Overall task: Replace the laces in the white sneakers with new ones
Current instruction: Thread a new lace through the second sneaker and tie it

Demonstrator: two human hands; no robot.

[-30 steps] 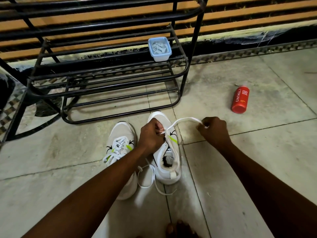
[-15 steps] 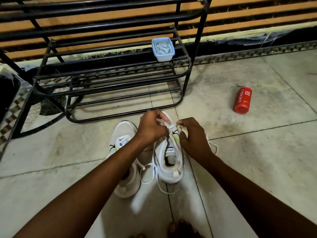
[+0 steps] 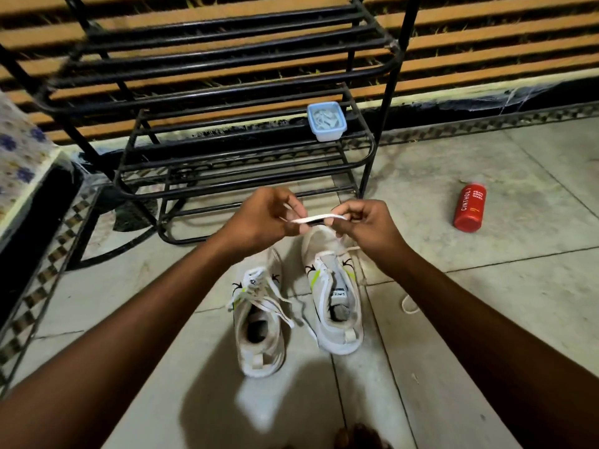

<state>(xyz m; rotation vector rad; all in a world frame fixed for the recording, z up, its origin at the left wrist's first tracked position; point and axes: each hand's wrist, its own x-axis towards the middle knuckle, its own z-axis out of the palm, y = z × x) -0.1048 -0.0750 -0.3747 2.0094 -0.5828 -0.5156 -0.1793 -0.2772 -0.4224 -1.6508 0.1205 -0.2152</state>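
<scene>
Between the fingertips of both hands, a flat white lace is stretched level: the left hand pinches one end, the right hand the other, above the toe of the right sneaker. Its eyelets look empty; the left sneaker beside it is laced. Behind stands one black rack holding one blue box. One red bottle lies on the floor, well apart.

both hands pinch a white lace taut — above two sneakers.
</scene>
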